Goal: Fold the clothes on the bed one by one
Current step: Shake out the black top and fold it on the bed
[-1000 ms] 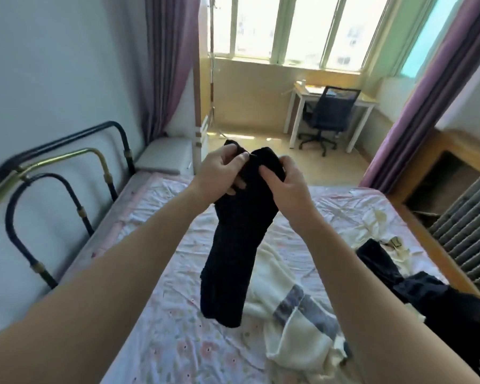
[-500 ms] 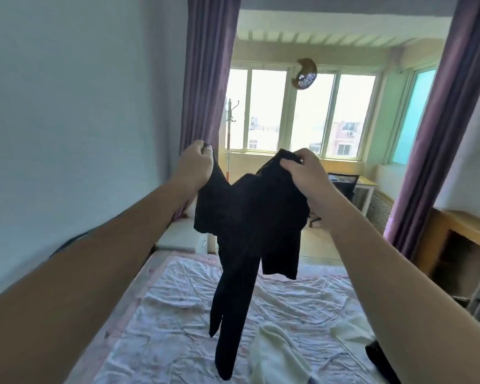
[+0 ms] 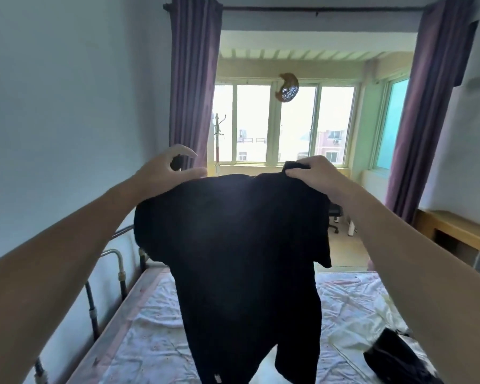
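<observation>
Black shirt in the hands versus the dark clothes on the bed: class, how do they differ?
The black shirt hangs spread out in the air; the dark clothes lie crumpled on the bed. The right hand grips the shirt, the left hand is at its other top edge; nothing touches the clothes. Both are dark.

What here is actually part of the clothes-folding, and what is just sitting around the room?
Part of the job:
black garment, held up by the left hand and right hand
bed
dark clothes pile at the right edge of the bed

Just there:
purple curtains
coat stand
office chair
wooden shelf
</observation>
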